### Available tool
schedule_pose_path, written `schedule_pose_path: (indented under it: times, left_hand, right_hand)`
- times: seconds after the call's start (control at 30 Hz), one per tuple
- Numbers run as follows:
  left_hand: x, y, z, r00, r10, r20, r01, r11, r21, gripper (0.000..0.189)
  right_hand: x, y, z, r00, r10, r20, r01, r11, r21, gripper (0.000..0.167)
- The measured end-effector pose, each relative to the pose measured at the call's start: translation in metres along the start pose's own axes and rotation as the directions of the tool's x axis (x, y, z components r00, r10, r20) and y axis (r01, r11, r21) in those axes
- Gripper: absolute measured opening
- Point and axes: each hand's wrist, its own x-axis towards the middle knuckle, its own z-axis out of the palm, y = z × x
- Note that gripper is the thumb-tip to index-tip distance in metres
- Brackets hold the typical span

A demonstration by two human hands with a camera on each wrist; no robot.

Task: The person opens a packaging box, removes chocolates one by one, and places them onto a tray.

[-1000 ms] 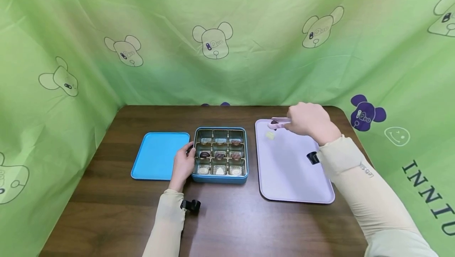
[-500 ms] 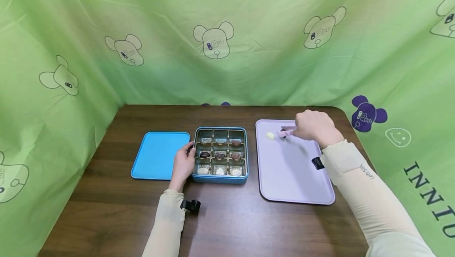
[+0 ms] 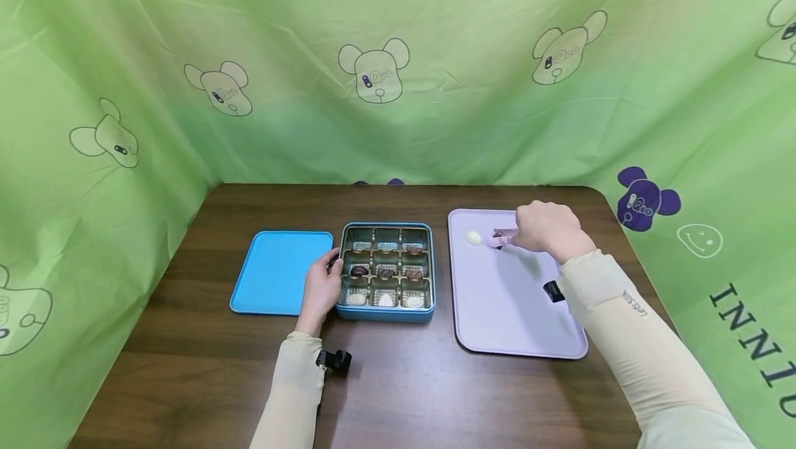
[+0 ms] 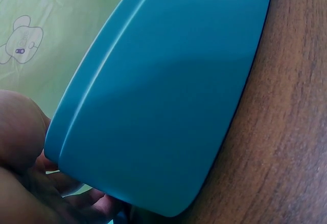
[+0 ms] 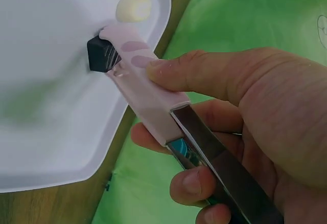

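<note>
My left hand (image 3: 321, 290) holds the left side of an open blue box (image 3: 385, 314), its fingertips against the wall in the left wrist view. Gold compartments inside the box carry dark chocolates (image 3: 385, 273) and white chocolates (image 3: 385, 300). Over the lilac tray (image 3: 522, 325), my right hand (image 3: 550, 229) grips small serving tongs (image 5: 148, 88) with pink tips and metal arms. Between those tips, close to the tray's surface, is a dark, block-shaped chocolate (image 5: 99, 54), partly hidden by them. A white, rounded chocolate (image 3: 474, 237) lies on the tray just left of the tips.
A flat blue lid (image 3: 280, 273) lies left of the box on the brown wooden table (image 3: 398, 380). Green cloth (image 3: 286, 131) printed with bear heads hangs behind the table and on both sides.
My right hand has moved slightly right and nearer, bringing the tongs and dark chocolate down beside the white chocolate, which now shows fully. My left hand and the box stay in place.
</note>
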Motion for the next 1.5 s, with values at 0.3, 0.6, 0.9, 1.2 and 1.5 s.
schedule_pose_path:
  times: [0.3, 0.6, 0.9, 1.2, 1.5]
  left_hand:
    - [-0.002, 0.002, -0.002, 1.0, 0.012, 0.004, -0.012, 1.0, -0.009, 0.038]
    - [-0.004, 0.003, -0.001, 1.0, -0.003, 0.002, 0.003, 1.0, -0.017, 0.038]
    - [-0.004, 0.001, -0.001, 1.0, -0.002, -0.009, 0.002, 1.0, 0.003, 0.038]
    - [-0.004, 0.001, -0.002, 1.0, 0.002, -0.007, -0.002, 1.0, 0.004, 0.038]
    - [-0.003, 0.002, 0.0, 1.0, 0.01, 0.007, -0.009, 1.0, -0.014, 0.038]
  right_hand:
    - [0.001, -0.004, -0.001, 1.0, -0.007, 0.004, 0.007, 1.0, 0.011, 0.032]
    - [0.0, -0.003, -0.006, 1.0, -0.013, -0.01, 0.013, 1.0, 0.026, 0.03]
    - [-0.004, -0.012, -0.022, 0.987, -0.061, -0.148, 0.067, 0.997, 0.041, 0.026]
    - [-0.003, -0.043, -0.025, 0.958, -0.192, -0.213, 0.213, 0.974, 0.081, 0.034]
    - [0.005, -0.066, -0.015, 0.945, -0.263, -0.196, 0.283, 0.955, 0.084, 0.038]
